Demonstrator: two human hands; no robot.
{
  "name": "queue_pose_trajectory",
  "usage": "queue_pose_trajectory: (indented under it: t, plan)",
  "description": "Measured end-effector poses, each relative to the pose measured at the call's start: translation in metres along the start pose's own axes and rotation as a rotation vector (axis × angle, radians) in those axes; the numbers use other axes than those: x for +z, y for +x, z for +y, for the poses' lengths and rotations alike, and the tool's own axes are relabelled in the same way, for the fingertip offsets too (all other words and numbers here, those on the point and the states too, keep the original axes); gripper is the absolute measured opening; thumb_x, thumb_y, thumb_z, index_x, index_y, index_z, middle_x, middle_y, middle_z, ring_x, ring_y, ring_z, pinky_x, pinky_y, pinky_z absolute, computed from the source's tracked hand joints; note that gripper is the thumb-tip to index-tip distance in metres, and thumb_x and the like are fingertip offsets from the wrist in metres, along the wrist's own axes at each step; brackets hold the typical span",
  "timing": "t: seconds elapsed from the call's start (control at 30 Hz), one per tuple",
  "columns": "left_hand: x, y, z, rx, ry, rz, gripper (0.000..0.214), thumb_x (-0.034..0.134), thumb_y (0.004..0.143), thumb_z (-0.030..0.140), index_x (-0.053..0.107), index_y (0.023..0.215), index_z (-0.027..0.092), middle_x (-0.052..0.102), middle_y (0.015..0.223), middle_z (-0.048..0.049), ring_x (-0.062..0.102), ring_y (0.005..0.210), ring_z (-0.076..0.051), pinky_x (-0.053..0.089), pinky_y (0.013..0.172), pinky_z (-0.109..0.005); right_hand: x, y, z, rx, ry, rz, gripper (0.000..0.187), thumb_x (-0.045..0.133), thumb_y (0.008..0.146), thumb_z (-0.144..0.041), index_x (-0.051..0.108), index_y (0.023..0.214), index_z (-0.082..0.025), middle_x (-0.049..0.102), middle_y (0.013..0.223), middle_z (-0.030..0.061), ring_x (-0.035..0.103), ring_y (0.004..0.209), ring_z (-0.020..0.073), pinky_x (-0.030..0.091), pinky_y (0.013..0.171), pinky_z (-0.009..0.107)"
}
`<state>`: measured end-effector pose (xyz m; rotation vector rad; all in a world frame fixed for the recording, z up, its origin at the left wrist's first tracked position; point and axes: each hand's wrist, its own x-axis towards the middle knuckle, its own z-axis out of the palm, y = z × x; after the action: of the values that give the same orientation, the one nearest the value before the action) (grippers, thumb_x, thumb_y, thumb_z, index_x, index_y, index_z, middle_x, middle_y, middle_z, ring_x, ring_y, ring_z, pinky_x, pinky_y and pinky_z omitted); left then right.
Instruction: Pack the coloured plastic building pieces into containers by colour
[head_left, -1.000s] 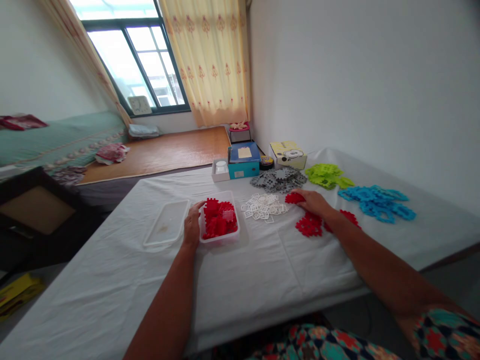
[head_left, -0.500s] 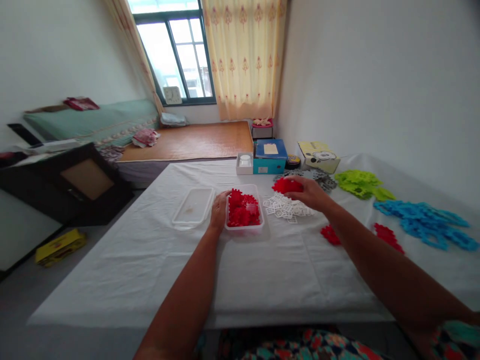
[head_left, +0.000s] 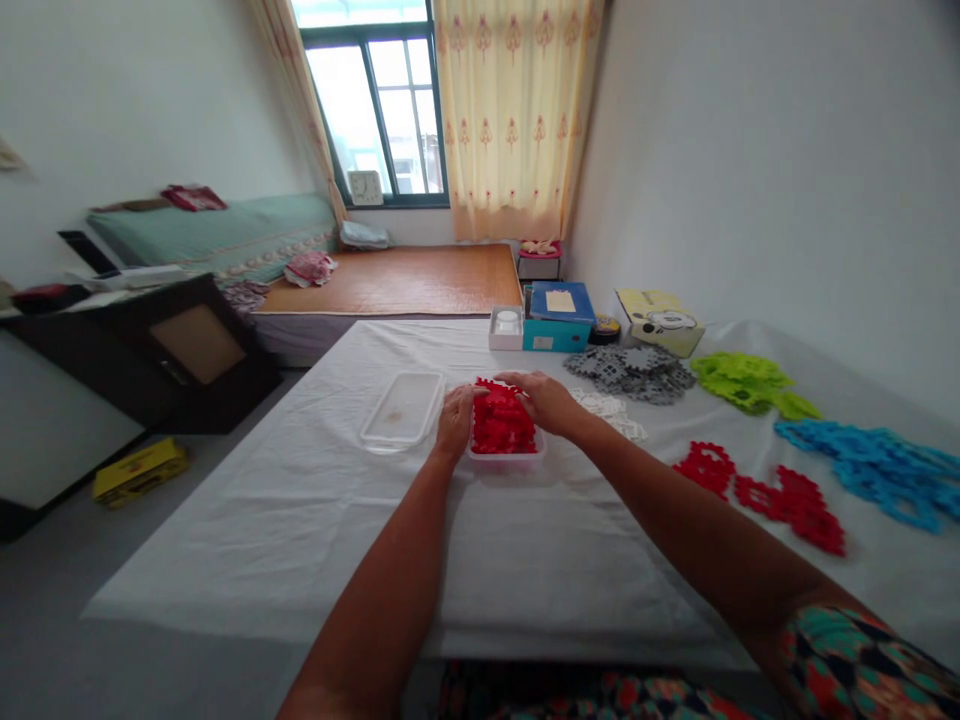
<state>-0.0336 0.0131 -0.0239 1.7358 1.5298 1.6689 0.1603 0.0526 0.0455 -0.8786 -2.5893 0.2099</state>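
A clear plastic container stands on the table, heaped with red notched plastic building pieces. My left hand grips the container's left side, its fingertips over the rim against the red pieces. From the right, my right hand reaches over the container with fingers curved round red pieces at the top of the heap. How firmly it holds them is partly hidden. A clear lid lies just left of my left hand. White lattice pieces lie partly behind my right wrist.
More red pieces lie beside my right forearm. Grey, lime green and blue pieces form piles along the right. At the back stand a blue box, a small white box and a yellow box.
My right hand has carried red pieces left from above the white pile to the container, where the heap is now higher. My left hand stays at the container's side. The view has shifted slightly.
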Motion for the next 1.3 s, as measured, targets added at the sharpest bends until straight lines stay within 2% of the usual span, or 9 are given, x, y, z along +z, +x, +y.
queue_pose_trajectory:
  t: [0.1, 0.2, 0.33, 0.5, 0.6, 0.7, 0.8, 1.1, 1.3]
  plan:
    - [0.0, 0.0, 0.0, 0.022, 0.006, -0.003, 0.054, 0.029, 0.098, 0.045, 0.075, 0.084, 0.022, 0.073, 0.098, -0.0067, 0.06, 0.109, -0.023, 0.04, 0.105, -0.044, 0.006, -0.002, 0.001, -0.004, -0.073, 0.02, 0.052, 0.046, 0.091, -0.013, 0.051, 0.14, -0.032, 0.063, 0.129, 0.0069, 0.056, 0.115, 0.025, 0.048, 0.095, 0.039]
    - [0.0, 0.0, -0.003, 0.013, -0.005, 0.021, 0.052, 0.031, 0.097, 0.047, 0.075, 0.089, 0.021, 0.072, 0.103, -0.0078, 0.061, 0.107, -0.023, 0.042, 0.103, -0.043, 0.012, 0.001, -0.002, 0.019, -0.146, -0.003, 0.053, 0.048, 0.09, -0.013, 0.054, 0.136, -0.038, 0.048, 0.146, 0.0069, 0.046, 0.126, 0.0319, 0.046, 0.093, 0.051]
    - [0.0, 0.0, -0.006, -0.001, -0.001, 0.02, 0.05, 0.032, 0.097, 0.047, 0.074, 0.095, 0.021, 0.07, 0.108, -0.0078, 0.06, 0.11, -0.023, 0.042, 0.104, -0.042, 0.004, -0.007, -0.002, 0.015, -0.037, -0.034, 0.059, 0.048, 0.087, -0.009, 0.053, 0.136, -0.041, 0.04, 0.151, 0.0048, 0.044, 0.13, 0.0313, 0.044, 0.096, 0.054]
    - [0.0, 0.001, -0.01, -0.007, 0.0, 0.005, 0.05, 0.031, 0.097, 0.047, 0.074, 0.097, 0.021, 0.069, 0.113, -0.0079, 0.058, 0.114, -0.023, 0.039, 0.107, -0.041, -0.034, -0.074, 0.038, -0.067, 0.078, 0.027, 0.044, 0.044, 0.093, -0.021, 0.057, 0.135, -0.027, 0.051, 0.143, 0.0085, 0.047, 0.13, 0.0226, 0.036, 0.109, 0.045]
    - [0.0, 0.002, -0.013, -0.017, -0.008, -0.003, 0.048, 0.033, 0.096, 0.047, 0.073, 0.099, 0.02, 0.068, 0.114, -0.0077, 0.057, 0.117, -0.023, 0.037, 0.109, -0.041, -0.056, -0.14, 0.093, 0.216, 0.007, -0.007, 0.052, 0.052, 0.09, -0.042, 0.056, 0.135, -0.017, 0.054, 0.139, 0.0155, 0.047, 0.131, 0.0271, 0.034, 0.11, 0.045]
    - [0.0, 0.003, -0.015, -0.022, -0.018, -0.01, 0.048, 0.034, 0.095, 0.047, 0.073, 0.099, 0.02, 0.068, 0.116, -0.0079, 0.056, 0.119, -0.023, 0.036, 0.11, -0.042, -0.067, -0.199, 0.144, 0.532, -0.071, -0.104, 0.079, 0.069, 0.071, -0.06, 0.055, 0.137, -0.017, 0.052, 0.14, 0.018, 0.046, 0.131, 0.0355, 0.035, 0.109, 0.049]
    - [0.0, 0.003, -0.013, -0.052, -0.021, -0.017, 0.048, 0.033, 0.096, 0.048, 0.073, 0.1, 0.02, 0.067, 0.119, -0.0075, 0.056, 0.12, -0.023, 0.036, 0.11, -0.043, -0.066, -0.232, 0.165, 0.664, -0.065, -0.198, 0.094, 0.074, 0.058, -0.067, 0.055, 0.137, -0.019, 0.052, 0.141, 0.0172, 0.047, 0.129, 0.0392, 0.038, 0.107, 0.051]
    - [0.0, -0.001, -0.007, -0.129, -0.039, -0.011, 0.052, 0.032, 0.095, 0.051, 0.072, 0.101, 0.019, 0.067, 0.122, -0.0074, 0.055, 0.121, -0.024, 0.04, 0.106, -0.041, -0.072, -0.223, 0.143, 0.666, 0.025, -0.189, 0.089, 0.08, 0.056, -0.042, 0.053, 0.137, -0.016, 0.056, 0.136, 0.0155, 0.051, 0.124, 0.034, 0.038, 0.105, 0.041]
    - [0.0, 0.0, -0.007, -0.103, -0.025, 0.006, 0.05, 0.032, 0.095, 0.049, 0.072, 0.1, 0.019, 0.067, 0.12, -0.0076, 0.056, 0.119, -0.023, 0.039, 0.107, -0.041, -0.083, -0.212, 0.126, 0.652, 0.153, -0.226, 0.043, 0.073, 0.066, -0.038, 0.065, 0.102, -0.017, 0.071, 0.096, 0.0095, 0.065, 0.084, 0.0247, 0.049, 0.075, 0.032]
